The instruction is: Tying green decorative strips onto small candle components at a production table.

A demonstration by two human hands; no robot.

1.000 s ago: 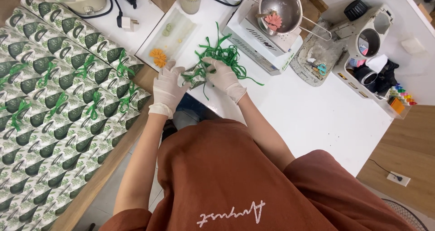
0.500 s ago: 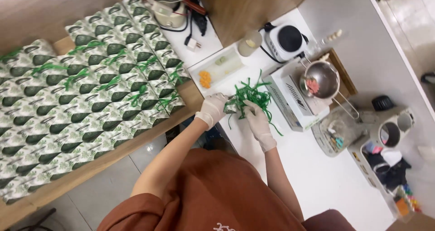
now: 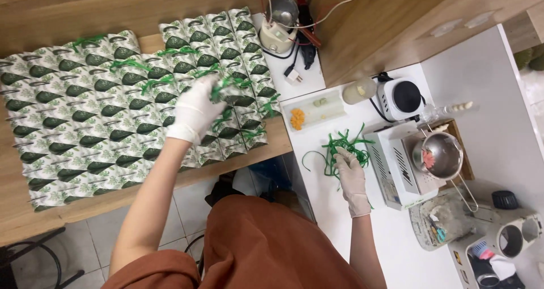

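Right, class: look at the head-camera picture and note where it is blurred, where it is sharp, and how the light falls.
Head view: the gloved left hand over the leaf-print packets is smeared by motion blur; the right hand on the green ribbons is sharper; light is soft and even, the white counter is bright, with a glint on the metal bowl.

The gloved left hand (image 3: 195, 110) is stretched far out to the left, fingers curled, while the gloved right hand (image 3: 351, 173) is held near, palm down.
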